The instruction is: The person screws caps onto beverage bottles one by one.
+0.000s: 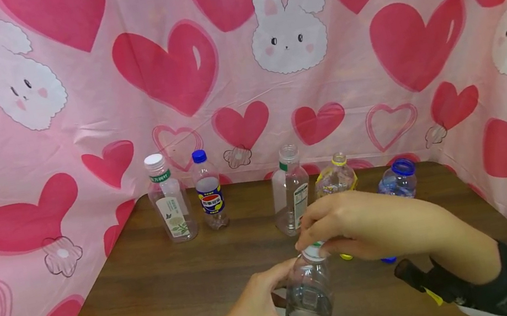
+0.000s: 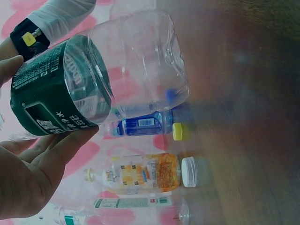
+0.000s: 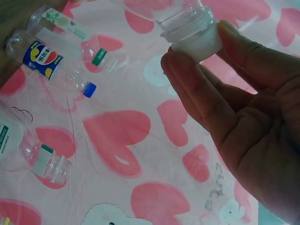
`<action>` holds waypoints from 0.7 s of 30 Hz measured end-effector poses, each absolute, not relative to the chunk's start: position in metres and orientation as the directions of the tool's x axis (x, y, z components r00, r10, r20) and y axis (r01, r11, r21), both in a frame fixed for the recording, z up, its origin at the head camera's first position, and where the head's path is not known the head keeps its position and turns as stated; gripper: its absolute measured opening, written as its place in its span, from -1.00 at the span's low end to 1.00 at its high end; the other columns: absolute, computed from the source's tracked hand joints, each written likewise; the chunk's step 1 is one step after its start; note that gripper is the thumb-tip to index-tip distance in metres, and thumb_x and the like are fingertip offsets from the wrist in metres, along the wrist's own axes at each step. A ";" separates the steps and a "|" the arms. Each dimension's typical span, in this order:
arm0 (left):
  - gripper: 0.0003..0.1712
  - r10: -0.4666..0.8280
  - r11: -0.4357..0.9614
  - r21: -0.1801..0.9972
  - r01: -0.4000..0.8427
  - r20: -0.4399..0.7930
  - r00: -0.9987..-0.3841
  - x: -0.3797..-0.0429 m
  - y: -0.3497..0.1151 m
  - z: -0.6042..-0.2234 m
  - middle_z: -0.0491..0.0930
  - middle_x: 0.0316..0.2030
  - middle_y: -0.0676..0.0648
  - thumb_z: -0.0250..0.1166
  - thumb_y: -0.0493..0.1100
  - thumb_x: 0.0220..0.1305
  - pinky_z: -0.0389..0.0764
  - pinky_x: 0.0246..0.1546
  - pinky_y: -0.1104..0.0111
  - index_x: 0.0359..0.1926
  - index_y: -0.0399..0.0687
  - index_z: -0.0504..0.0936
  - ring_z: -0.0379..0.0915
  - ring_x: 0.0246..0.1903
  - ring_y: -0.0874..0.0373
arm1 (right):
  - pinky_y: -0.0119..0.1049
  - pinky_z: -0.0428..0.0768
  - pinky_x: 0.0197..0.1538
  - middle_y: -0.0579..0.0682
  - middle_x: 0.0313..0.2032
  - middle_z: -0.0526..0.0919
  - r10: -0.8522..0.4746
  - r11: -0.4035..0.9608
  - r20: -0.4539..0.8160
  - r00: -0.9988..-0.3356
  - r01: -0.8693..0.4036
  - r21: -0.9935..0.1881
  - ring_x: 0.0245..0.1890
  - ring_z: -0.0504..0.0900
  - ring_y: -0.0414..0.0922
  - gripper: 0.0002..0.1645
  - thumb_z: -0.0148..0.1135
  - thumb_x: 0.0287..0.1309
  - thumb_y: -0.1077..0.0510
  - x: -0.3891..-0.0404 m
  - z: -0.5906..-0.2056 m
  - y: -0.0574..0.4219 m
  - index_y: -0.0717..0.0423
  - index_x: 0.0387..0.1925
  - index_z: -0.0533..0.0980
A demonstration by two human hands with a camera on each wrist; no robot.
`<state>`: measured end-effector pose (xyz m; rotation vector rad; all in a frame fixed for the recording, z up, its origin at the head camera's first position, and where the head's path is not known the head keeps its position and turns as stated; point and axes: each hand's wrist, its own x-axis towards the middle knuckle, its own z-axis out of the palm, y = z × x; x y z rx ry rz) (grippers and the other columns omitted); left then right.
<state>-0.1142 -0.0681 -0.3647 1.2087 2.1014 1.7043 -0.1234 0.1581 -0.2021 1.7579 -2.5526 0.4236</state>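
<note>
My left hand [image 1: 263, 307] grips a clear plastic bottle [image 1: 311, 282] round its body, at the front of the table. A dark green label [image 2: 44, 93] wraps that bottle, as the left wrist view shows. My right hand [image 1: 360, 224] pinches a white cap [image 3: 199, 44] at the bottle's mouth, thumb on one side and fingers on the other. The cap sits at the threaded neck; whether it is screwed tight I cannot tell. Just behind my right hand stands an uncapped clear bottle with a green neck band [image 1: 287, 191].
At the back left stand a white-capped bottle [image 1: 172, 205] and a blue-capped cola bottle [image 1: 210, 196]. An open yellow-rimmed bottle [image 1: 337, 177] and a blue bottle [image 1: 398, 178] are at the back right. A yellow cap [image 2: 177, 131], white cap [image 2: 189, 172] and blue cap [image 1: 388, 260] lie before them.
</note>
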 end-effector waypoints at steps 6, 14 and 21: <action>-0.11 0.673 0.019 0.890 0.456 0.326 -0.664 -0.115 -0.067 -0.362 0.64 0.01 -0.04 0.55 -0.19 -0.01 0.66 -0.28 0.40 0.35 0.07 0.36 0.56 -0.02 0.20 | -0.42 0.62 -0.09 -0.14 -0.10 0.63 -0.903 0.373 0.174 -0.392 -0.918 -0.136 -0.11 0.60 -0.24 -0.71 0.33 0.19 0.24 -0.122 -0.203 0.157 0.03 -0.03 0.63; -0.10 0.629 0.092 0.884 0.459 0.306 -0.715 -0.115 -0.067 -0.358 0.62 0.05 -0.06 0.56 -0.12 -0.01 0.66 -0.34 0.40 0.37 0.15 0.35 0.57 -0.04 0.20 | -0.40 0.63 -0.14 -0.12 -0.25 0.64 -0.867 0.441 0.236 -0.440 -0.896 -0.052 -0.25 0.61 -0.24 -0.79 0.32 0.22 0.15 -0.128 -0.210 0.154 0.15 -0.13 0.64; -0.09 0.640 0.077 0.871 0.485 0.330 -0.694 -0.115 -0.067 -0.357 0.60 0.04 0.03 0.55 -0.10 0.01 0.66 -0.33 0.41 0.38 0.22 0.32 0.56 -0.03 0.17 | -0.31 0.63 -0.06 -0.13 0.05 0.59 -0.877 0.353 0.240 -0.416 -0.898 -0.264 0.00 0.56 -0.18 -0.61 0.28 0.26 0.10 -0.132 -0.205 0.168 -0.01 0.12 0.56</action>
